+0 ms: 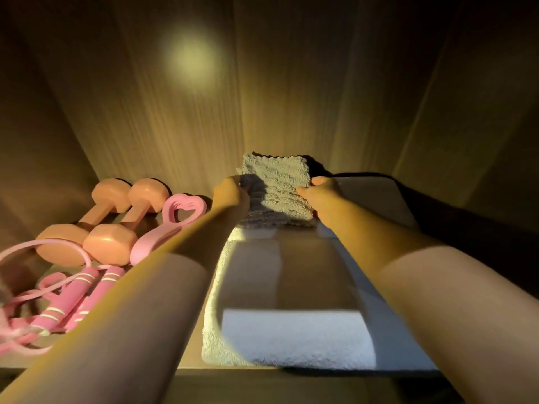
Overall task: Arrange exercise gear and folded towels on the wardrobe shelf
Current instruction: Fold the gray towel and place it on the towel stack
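Wardrobe shelf (233, 380), wood-grain; back panel (291, 97) of the same grain, with a round spot of light (191, 61) high on the left. Warm, dim lighting and hard shadows.

Left side: two peach dumbbells (109, 243) side by side, a pink heart-shaped grip (175, 223) just to their right, and a pink jump rope (70, 298) coiled nearer the front.

Centre: large white folded towel (291, 336) running front to back. At its far end, near the back panel, is the grey folded towel (277, 182). The left hand (232, 193) grips its left edge and the right hand (318, 189) its right edge, both closed on the cloth.

Hard to read:
- Fingertips are buried in the towel.
- Cannot tell whether the grey towel rests on the white one or is lifted.
- Right of the shelf is in deep shadow; a pale flat shape (376, 199) there is unclear.
- Rope loops are cut off at the left frame edge.
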`<state>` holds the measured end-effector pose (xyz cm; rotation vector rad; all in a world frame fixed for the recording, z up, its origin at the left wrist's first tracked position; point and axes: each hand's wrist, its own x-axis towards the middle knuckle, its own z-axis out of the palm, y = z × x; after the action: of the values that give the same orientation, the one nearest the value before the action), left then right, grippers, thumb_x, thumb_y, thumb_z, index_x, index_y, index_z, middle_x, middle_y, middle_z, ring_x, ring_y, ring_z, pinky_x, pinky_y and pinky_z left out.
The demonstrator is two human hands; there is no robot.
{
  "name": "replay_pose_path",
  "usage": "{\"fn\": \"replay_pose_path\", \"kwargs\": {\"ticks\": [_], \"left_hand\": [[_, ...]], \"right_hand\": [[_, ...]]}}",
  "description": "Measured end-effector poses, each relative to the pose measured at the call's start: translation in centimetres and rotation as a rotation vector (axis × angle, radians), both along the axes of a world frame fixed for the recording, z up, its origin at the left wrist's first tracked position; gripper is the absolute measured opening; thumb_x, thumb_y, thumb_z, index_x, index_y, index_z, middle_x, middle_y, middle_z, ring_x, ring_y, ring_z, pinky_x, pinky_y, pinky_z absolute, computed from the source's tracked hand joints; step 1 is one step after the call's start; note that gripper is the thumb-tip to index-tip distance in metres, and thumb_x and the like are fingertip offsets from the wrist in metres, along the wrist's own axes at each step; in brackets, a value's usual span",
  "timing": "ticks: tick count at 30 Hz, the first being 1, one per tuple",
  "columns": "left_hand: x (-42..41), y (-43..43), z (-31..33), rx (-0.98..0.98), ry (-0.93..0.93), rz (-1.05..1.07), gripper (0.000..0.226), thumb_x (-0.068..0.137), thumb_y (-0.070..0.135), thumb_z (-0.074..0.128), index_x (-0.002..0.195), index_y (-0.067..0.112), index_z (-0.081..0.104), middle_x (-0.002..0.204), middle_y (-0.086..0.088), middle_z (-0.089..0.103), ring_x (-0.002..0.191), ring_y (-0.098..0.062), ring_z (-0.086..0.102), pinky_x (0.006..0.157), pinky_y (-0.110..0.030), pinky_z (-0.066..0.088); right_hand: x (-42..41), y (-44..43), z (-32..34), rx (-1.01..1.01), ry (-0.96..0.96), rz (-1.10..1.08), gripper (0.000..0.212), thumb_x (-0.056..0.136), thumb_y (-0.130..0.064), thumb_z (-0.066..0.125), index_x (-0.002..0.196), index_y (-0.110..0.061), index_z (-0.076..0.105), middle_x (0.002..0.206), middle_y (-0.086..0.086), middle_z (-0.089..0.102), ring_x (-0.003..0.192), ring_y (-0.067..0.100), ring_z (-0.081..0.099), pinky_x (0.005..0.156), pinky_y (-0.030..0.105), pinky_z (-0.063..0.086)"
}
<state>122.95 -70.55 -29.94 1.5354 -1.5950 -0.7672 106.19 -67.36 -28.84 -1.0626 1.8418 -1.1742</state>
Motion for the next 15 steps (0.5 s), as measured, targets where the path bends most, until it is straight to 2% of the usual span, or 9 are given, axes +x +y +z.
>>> {"fn": "replay_pose_path", "kwargs": {"ticks": [1,3,6,8,11,13,15], "left_hand": [[-0.1,0.1,0.1,-0.033,-0.094,0.009,0.026,0.097,0.002,0.049,0.117,0.003,0.065,0.101,-0.01,0.071,0.082,-0.015,0.066,0.068,-0.019,0.046],[-0.3,0.4,0.4,-0.079,-0.224,0.044,0.03,0.098,0.007,0.047,0.126,0.002,0.057,0.118,-0.018,0.064,0.104,-0.032,0.062,0.079,-0.029,0.044],[-0.8,1.3,0.8,-0.126,-0.249,0.134,0.041,0.101,0.014,0.042,0.139,0.001,0.038,0.138,-0.022,0.043,0.12,-0.04,0.048,0.09,-0.039,0.04],[-0.7,2.0,1.0,-0.269,-0.271,0.122,0.046,0.101,0.019,0.038,0.144,0.003,0.033,0.147,-0.019,0.035,0.13,-0.037,0.04,0.1,-0.041,0.036],[-0.6,2.1,1.1,-0.394,-0.474,-0.108,0.054,0.103,0.024,0.034,0.153,0.007,0.022,0.161,-0.011,0.018,0.147,-0.027,0.019,0.116,-0.041,0.024],[-0.8,1.9,0.7,-0.345,-0.597,-0.212,0.055,0.104,0.028,0.029,0.154,0.009,0.017,0.163,-0.008,0.009,0.15,-0.022,0.007,0.12,-0.041,0.015],[-1.0,1.6,-0.2,-0.285,-0.659,-0.237,0.055,0.105,0.031,0.026,0.155,0.011,0.014,0.163,-0.005,0.005,0.15,-0.019,0.003,0.121,-0.041,0.01]], "right_hand": [[0.1,0.1,0.1,-0.011,0.032,-0.005,0.057,0.093,-0.013,0.064,0.144,-0.003,0.041,0.143,0.016,0.048,0.128,0.03,0.049,0.099,0.03,0.04],[0.2,0.3,0.4,-0.046,0.122,-0.036,0.055,0.091,-0.012,0.066,0.142,-0.006,0.044,0.139,0.015,0.053,0.124,0.03,0.053,0.101,0.033,0.044],[0.5,0.9,0.9,-0.114,0.358,-0.096,0.055,0.093,-0.012,0.06,0.144,-0.011,0.04,0.141,0.013,0.048,0.125,0.031,0.05,0.1,0.036,0.045],[0.8,1.3,1.0,-0.203,0.598,-0.072,0.055,0.097,-0.018,0.052,0.148,-0.015,0.034,0.147,0.01,0.042,0.131,0.031,0.044,0.105,0.04,0.042],[1.4,1.5,0.8,-0.197,0.876,0.155,0.055,0.103,-0.027,0.035,0.154,-0.016,0.018,0.161,0.007,0.019,0.148,0.026,0.016,0.118,0.047,0.02],[1.6,1.2,0.2,-0.121,0.918,0.318,0.055,0.105,-0.029,0.027,0.154,-0.012,0.011,0.163,0.007,0.006,0.15,0.023,0.002,0.119,0.049,0.011],[1.5,0.9,-0.6,-0.03,0.923,0.421,0.056,0.106,-0.031,0.021,0.155,-0.012,0.002,0.164,0.004,-0.006,0.15,0.02,-0.009,0.119,0.051,0.001]]}}
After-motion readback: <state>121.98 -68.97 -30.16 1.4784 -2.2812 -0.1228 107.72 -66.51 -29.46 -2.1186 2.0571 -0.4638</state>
